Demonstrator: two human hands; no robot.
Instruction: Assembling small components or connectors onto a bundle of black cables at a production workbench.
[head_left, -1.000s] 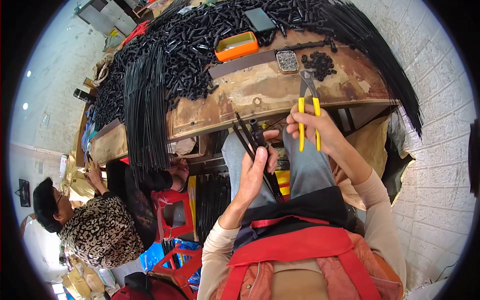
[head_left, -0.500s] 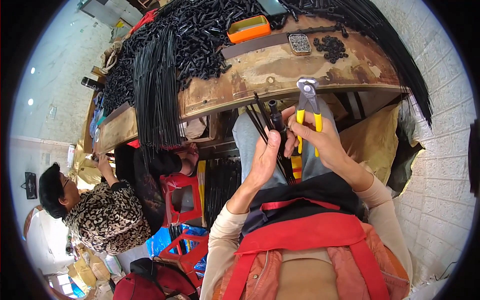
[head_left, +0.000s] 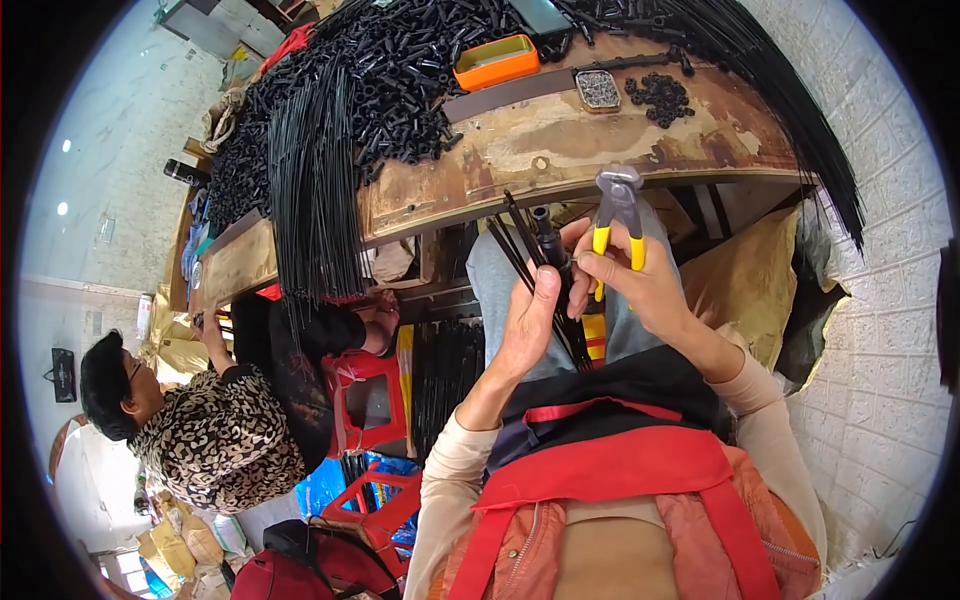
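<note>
Left grip (head_left: pixel 530 316): grasping black tubular fitting (head_left: pixel 548 240) and black rods (head_left: pixel 517 247) above grey trousers (head_left: pixel 489 288). Right grip (head_left: pixel 645 285): grasping yellow-handled pincers (head_left: pixel 620 190). Apparent step: fingertip work beside the fitting; next move calls for steady support.

In my remote view I see several thin black rods (head_left: pixel 573 342), gathered loosely in the left hand (head_left: pixel 535 310); they lean to the left at their upper part, and their tips spread slightly apart. Just beside them, in the same hand, I find one thicker black tube (head_left: pixel 550 245), with its round end upward. The pincers (head_left: pixel 620 190) are in the right hand (head_left: pixel 645 285), grey head up, yellow handles apart, near the tube.
</note>
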